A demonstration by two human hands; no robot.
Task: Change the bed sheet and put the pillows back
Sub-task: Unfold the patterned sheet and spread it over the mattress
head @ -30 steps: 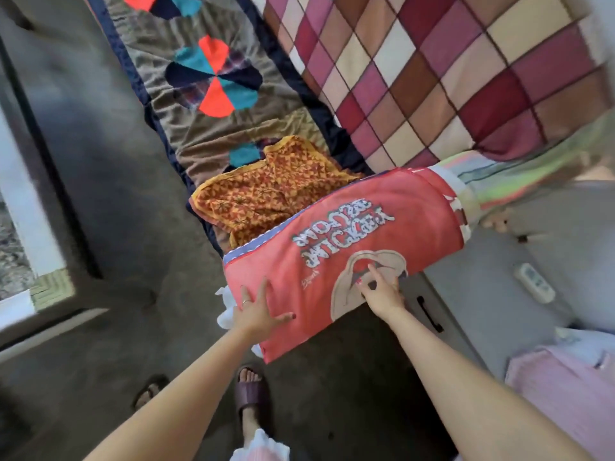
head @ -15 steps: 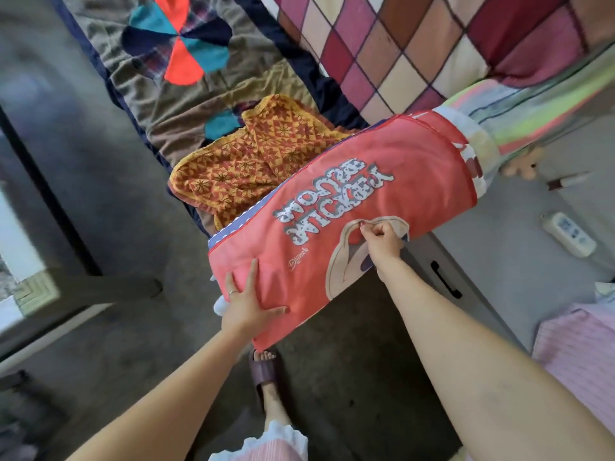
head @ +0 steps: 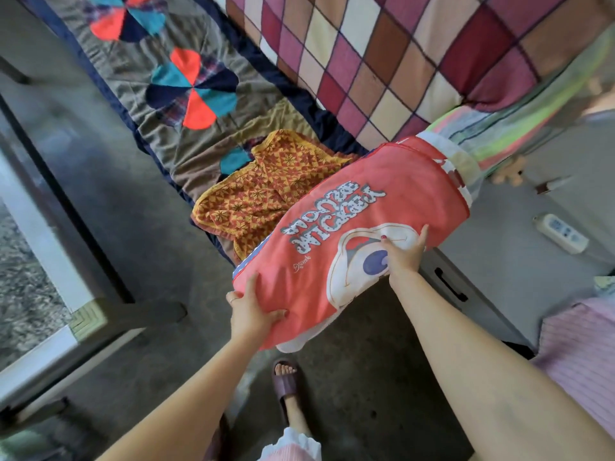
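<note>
red pillow [head: 352, 227]: long, printed with white lettering and a cartoon figure, held off the floor at a slant, its far end over the corner of the bed and its near end out over the floor.
left hand [head: 251, 311]: at the pillow's near lower corner, thumb on top of the cloth, fingers passing underneath; it grips that corner.
right hand [head: 401, 254]: on the pillow's right edge over the cartoon print, fingers spread along the edge, thumb side hidden; it seems to steady or clasp the edge, how firmly cannot be told.
orange patterned pillow [head: 263, 197]: lies on the bed just beside the red one, partly under its far side.
patchwork quilt [head: 186, 94]: brown with coloured pinwheels and a dark border, spread flat along the bed's left part.
checked cover [head: 399, 61]: red, pink and cream squares, spread on the right part.
striped cloth [head: 492, 134]: green and pink, at the bed's corner beyond the red pillow.
remote control [head: 560, 232]: on the grey surface to the right.
sandalled foot [head: 286, 380]: on the concrete floor below.
progress, judged: covers look spread, one pillow down; the red pillow is not yet laid. whether more pillows remain cannot be told.
</note>
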